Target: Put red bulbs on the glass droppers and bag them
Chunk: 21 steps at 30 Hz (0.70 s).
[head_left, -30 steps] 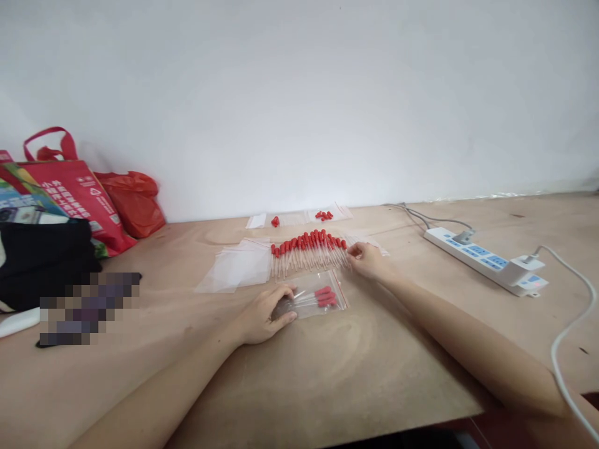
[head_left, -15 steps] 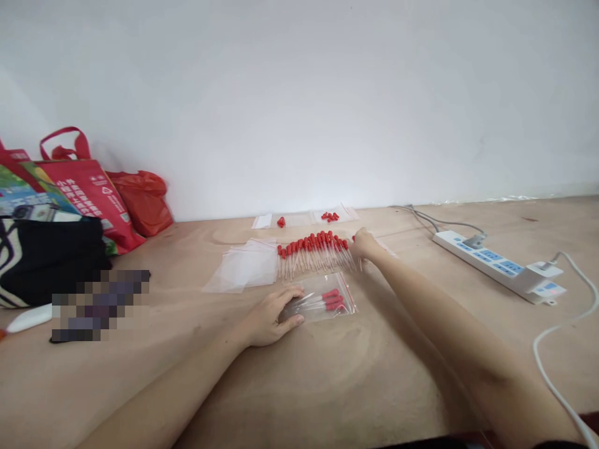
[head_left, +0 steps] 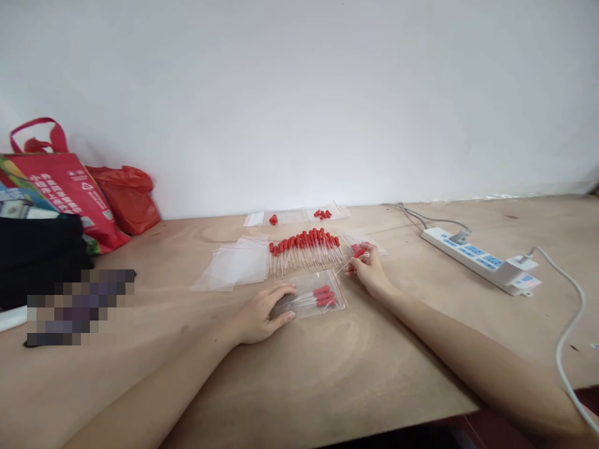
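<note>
My left hand (head_left: 266, 312) rests on the table with thumb and fingers closed on the left end of a clear zip bag (head_left: 306, 307). Several droppers with red rubber bulbs (head_left: 324, 295) lie inside that bag, bulbs toward its red-striped edge at the right. My right hand (head_left: 369, 268) pinches one dropper (head_left: 359, 253) by its red bulb; its clear tube points down-left toward the bag. Beyond the bag, a row of droppers (head_left: 304, 246) lies side by side, bulbs away from me. Partly behind my right hand is another clear bag (head_left: 354, 239) with red in it.
Flat clear zip bags (head_left: 238, 265) are spread left of the row. Loose red bulbs (head_left: 322, 214) lie on plastic near the wall. At right is a white power strip (head_left: 477, 255) with a cable (head_left: 568, 299). Red bags (head_left: 124, 196) and a blurred dark object (head_left: 82, 307) occupy the left.
My right hand has come back toward me from the right end of the row, bringing a dropper. My left hand stays on the bag. The view has shifted slightly to the right.
</note>
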Tool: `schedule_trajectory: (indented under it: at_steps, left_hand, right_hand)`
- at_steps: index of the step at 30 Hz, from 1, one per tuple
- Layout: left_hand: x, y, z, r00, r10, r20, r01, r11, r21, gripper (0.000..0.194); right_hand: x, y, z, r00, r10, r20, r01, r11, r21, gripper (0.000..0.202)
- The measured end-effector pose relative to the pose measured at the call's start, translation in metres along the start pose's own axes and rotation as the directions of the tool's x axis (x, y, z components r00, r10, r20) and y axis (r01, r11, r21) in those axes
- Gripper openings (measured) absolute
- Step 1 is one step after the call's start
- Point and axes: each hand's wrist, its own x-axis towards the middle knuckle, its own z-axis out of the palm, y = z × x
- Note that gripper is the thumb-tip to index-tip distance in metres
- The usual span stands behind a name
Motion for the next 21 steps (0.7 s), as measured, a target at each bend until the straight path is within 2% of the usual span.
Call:
schedule_trajectory:
  at_steps: [4, 7, 12, 16, 19, 21]
  left_hand:
    - [0.000, 0.001, 0.000, 1.000, -0.010, 0.004, 0.010, 1.000, 0.002, 0.037]
    - [0.000, 0.000, 0.000, 1.000, -0.024, 0.006, 0.024, 1.000, 0.012, 0.040]
    - [0.000, -0.002, 0.001, 1.000, -0.018, 0.009, 0.018, 1.000, 0.013, 0.042]
    - [0.000, 0.000, 0.000, 1.000, -0.017, 0.019, 0.017, 1.000, 0.006, 0.043]
    - [0.000, 0.001, -0.001, 1.000, -0.012, 0.011, 0.012, 1.000, -0.006, 0.041]
    - [0.000, 0.001, -0.001, 1.000, 0.001, 0.003, -0.001, 1.000, -0.016, 0.041]
  right_hand:
    - [-0.008, 0.001, 0.007, 0.996, 0.042, 0.078, -0.055, 0.984, 0.171, 0.029]
    - [-0.018, 0.001, 0.010, 0.986, 0.025, 0.165, -0.061, 0.974, 0.217, 0.021]
    - [-0.028, -0.003, 0.013, 0.960, 0.054, 0.275, -0.083, 0.992, 0.097, 0.028]
    - [-0.028, -0.002, 0.013, 0.949, 0.078, 0.305, -0.077, 0.997, -0.014, 0.032]
    - [-0.027, 0.002, 0.015, 0.938, 0.088, 0.335, -0.061, 0.994, -0.089, 0.029]
    - [-0.027, 0.005, 0.016, 0.908, 0.079, 0.411, -0.040, 0.994, -0.101, 0.021]
